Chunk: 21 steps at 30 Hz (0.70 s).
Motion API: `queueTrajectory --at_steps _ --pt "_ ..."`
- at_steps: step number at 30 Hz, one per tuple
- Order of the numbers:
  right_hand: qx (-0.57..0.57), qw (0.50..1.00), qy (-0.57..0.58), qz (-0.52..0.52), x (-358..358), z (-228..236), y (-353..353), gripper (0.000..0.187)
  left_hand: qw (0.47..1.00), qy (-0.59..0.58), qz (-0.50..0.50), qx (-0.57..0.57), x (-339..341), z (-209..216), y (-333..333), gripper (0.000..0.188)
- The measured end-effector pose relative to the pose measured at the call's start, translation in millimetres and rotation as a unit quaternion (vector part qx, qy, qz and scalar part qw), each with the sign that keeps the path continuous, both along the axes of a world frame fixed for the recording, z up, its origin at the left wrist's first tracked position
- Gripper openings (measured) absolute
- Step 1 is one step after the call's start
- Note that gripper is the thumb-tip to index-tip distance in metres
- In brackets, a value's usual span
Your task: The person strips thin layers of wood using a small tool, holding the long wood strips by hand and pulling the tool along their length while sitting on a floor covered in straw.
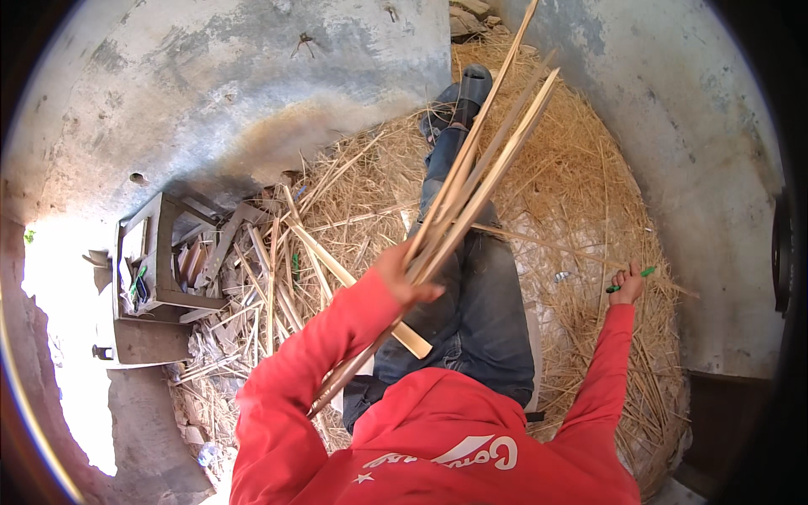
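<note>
My left hand (407, 276) is closed around a bundle of long split bamboo strips (471, 189). They slant up to the right over my outstretched legs, and their lower ends pass under my left forearm. A wider pale strip (412, 340) rests by my lap below that hand. Out to the right, my right hand (627, 284) is closed on a slim green object (648, 272), whose ends stick out on both sides of the fist; its kind is unclear. A thin strip (547, 244) runs from my legs toward the right hand; whether the hand touches it, I cannot tell.
Straw-like shavings (572, 160) cover the floor around my legs. Several loose strips (273, 286) lie to the left, beside a worn wooden stool-like frame (168, 261) stuffed with scraps. Grey plastered walls (715, 126) stand close on both sides. Bright light enters at far left.
</note>
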State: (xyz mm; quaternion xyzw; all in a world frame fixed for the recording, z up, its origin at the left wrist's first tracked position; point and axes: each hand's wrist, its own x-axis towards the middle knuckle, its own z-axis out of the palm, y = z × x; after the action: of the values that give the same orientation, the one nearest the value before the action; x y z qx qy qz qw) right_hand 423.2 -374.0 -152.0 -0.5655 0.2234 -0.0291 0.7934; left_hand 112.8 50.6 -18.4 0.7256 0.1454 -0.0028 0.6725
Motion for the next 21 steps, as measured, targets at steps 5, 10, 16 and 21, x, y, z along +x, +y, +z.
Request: queueTrajectory --at_steps 5,10,16,21 --pt "0.000 0.997 0.035 -0.076 -21.2 -4.3 -2.3 0.038 0.995 -0.088 -0.001 0.052 160.3 4.9 -33.3 0.099" --pt "0.035 0.985 0.084 -0.143 -65.5 -37.4 -6.1 0.043 0.997 -0.056 0.031 0.035 307.2 26.2 -80.1 0.113" --pt "0.070 0.969 0.151 -0.185 -107.8 -87.6 -10.3 0.043 0.979 0.019 -0.064 0.191 300.3 -26.5 -92.2 0.123" --pt "0.072 0.971 0.171 -0.153 -105.0 -98.4 -11.6 0.051 0.872 0.038 0.210 0.441 125.8 -110.3 24.0 0.104"
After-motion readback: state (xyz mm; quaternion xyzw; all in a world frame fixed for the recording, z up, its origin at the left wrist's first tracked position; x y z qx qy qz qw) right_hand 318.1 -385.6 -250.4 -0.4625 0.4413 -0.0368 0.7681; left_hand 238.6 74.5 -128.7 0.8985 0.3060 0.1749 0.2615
